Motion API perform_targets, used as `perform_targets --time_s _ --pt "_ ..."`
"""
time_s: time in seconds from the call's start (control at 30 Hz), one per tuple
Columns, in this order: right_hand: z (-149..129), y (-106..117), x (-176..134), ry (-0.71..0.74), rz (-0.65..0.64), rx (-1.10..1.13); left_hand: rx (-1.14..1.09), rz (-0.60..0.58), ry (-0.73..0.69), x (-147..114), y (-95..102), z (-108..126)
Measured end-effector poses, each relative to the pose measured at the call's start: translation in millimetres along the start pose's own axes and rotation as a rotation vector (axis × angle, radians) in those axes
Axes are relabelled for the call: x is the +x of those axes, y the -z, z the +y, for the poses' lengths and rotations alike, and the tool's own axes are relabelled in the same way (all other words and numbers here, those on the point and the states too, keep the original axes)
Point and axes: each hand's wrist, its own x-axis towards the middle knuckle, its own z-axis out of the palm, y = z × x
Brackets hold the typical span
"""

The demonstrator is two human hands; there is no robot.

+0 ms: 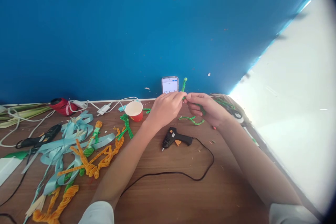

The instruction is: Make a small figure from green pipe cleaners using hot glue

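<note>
A twisted green pipe cleaner (pixel 184 83) points upward from between my hands, in front of the phone. My left hand (pixel 168 108) is closed on its lower part, the fingertips mostly hidden by the back of the hand. Touching it from the right, my right hand (pixel 207 106) pinches at the same spot, and a bit of green shows behind its curled fingers. Just below the hands, a loose green pipe cleaner piece (pixel 193 120) lies on the table. Closer to me is a black glue gun (pixel 175 138) on its side, nozzle toward the lower left.
A phone (pixel 170 85) showing a timer leans on the blue wall (pixel 118 35). Beside it stand a paper cup (pixel 134 112) and white cables. Light blue ribbon (pixel 76 129), orange pipe cleaner shapes (pixel 90 168) and a second glue gun (pixel 43 138) crowd the left. Scissors (pixel 236 114) lie right.
</note>
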Motion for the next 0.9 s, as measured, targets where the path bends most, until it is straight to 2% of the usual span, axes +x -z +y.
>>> perform_targets --time_s 0.27,0.37,0.47,0.57,0.7,0.77,0.83,0.9 --pt "-3.1 0.5 -2.7 -0.009 0.002 -0.178 0.139 0.072 0.023 -1.5 -4.8 -9.5" --pt "-2.1 -3.0 -3.5 0.134 0.104 -0.465 0.128 0.056 0.039 -1.9 -5.2 -7.4" --pt "0.9 -4.9 -4.1 0.382 0.27 -0.891 0.048 0.015 0.107 -1.1 -4.9 -2.3" --pt "7.4 -0.2 -2.6 0.62 0.374 -1.22 -0.21 -0.05 0.268 1.0 -2.3 1.0" --pt "18.4 15.2 0.8 1.054 0.317 -1.556 -0.965 -0.21 0.512 3.3 7.2 -0.1" --pt "24.0 22.8 1.6 1.221 0.381 -1.635 -1.328 -0.325 0.549 3.6 13.2 -1.0" --pt "28.6 27.7 2.2 1.304 0.436 -1.653 -1.527 -0.409 0.548 3.6 17.8 -1.0" --pt "30.5 28.6 3.0 1.292 0.473 -1.631 -1.54 -0.392 0.528 3.7 19.5 -0.4"
